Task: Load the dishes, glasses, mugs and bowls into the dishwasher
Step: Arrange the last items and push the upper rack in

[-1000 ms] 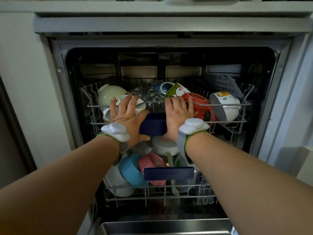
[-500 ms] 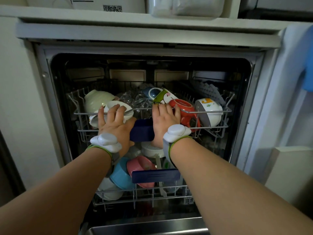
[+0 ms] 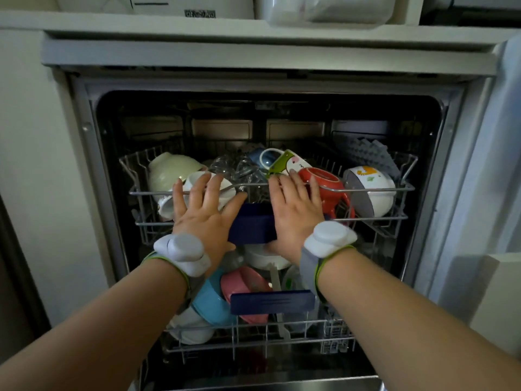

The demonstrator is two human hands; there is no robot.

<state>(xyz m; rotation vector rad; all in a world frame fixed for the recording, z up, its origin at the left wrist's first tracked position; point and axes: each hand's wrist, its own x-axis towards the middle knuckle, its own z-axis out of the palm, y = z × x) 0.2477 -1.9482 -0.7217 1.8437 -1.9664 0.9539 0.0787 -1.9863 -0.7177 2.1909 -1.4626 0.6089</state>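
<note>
The dishwasher stands open with both racks loaded. My left hand (image 3: 204,210) and my right hand (image 3: 294,208) press flat, fingers straight, on either side of the dark blue handle (image 3: 252,225) of the upper rack (image 3: 375,190). That rack carries a cream bowl (image 3: 172,167), clear glasses (image 3: 239,167), a green-and-white mug (image 3: 290,162), a red mug (image 3: 327,184) and a white bowl with a yellow print (image 3: 372,190). The lower rack (image 3: 253,344) holds a blue bowl (image 3: 212,303), a pink bowl (image 3: 245,283) and white dishes, behind its own blue handle (image 3: 272,301).
The dishwasher door (image 3: 262,383) lies open at the bottom edge. A white counter (image 3: 253,29) with containers runs above. A pale wall is at left, a white cabinet side (image 3: 496,165) at right, and a beige box corner (image 3: 496,294) at lower right.
The upper rack has slid further back into the dishwasher under both hands. My view has shifted, showing more of the counter above. The fingers now lie straighter over the rack front.
</note>
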